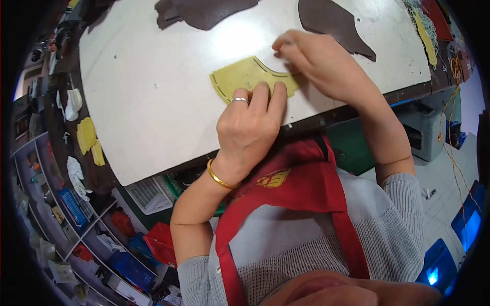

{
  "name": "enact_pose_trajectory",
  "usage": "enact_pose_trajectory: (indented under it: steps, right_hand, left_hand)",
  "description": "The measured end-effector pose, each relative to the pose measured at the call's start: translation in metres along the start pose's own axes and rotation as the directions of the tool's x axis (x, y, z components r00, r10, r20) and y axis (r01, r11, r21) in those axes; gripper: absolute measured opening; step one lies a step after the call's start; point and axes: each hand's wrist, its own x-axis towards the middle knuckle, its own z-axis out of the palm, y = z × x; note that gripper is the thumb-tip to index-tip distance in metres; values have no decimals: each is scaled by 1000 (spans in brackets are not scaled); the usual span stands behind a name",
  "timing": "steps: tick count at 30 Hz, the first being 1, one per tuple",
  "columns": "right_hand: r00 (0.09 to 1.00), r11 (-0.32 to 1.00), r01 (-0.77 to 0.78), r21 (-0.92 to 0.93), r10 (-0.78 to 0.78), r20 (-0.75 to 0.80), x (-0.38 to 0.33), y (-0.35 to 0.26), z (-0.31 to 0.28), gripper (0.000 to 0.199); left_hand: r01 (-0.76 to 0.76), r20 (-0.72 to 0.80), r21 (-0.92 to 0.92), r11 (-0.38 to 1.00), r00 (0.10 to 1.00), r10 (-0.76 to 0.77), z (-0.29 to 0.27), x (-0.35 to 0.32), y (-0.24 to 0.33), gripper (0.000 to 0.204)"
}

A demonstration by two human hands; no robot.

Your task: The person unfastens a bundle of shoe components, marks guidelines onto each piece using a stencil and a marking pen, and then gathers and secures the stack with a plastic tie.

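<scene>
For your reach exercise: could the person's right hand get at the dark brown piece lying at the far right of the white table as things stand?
Probably yes. The right hand sits at the yellow piece, just beside the dark brown piece, with only bare table between them.

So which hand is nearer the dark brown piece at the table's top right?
Right. The right hand lies just beside the dark brown piece; the left hand presses the yellow piece, farther away.
</scene>
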Motion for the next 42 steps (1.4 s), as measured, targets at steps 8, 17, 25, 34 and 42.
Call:
enact_pose_trajectory:
  steps: [8,17,25,34,42]
  right_hand:
    - [996,992,-78,104,74,46,-11,27,-36,26]
    - [926,967,-88,241,168,-338,-28,66,-90,21]
    - [988,990,-42,138,21,150,-2,10,-8,22]
    - [959,997,5,-77,17,282,9,0,18,24]
    - [951,998,-70,-10,70,300,13,6,-6,29]
  left_hand:
    - [-149,-231,-147,978,966,113,15,36,-30,26]
    - [-3,61,-189,982,998,14,4,12,-58,18]
    - [51,-65,-321,946,995,-75,-14,-42,-29,28]
    - [219,-39,-359,907,968,-249,-14,-46,-22,27]
    - [147,113,-33,989,983,-142,-19,-29,-14,25]
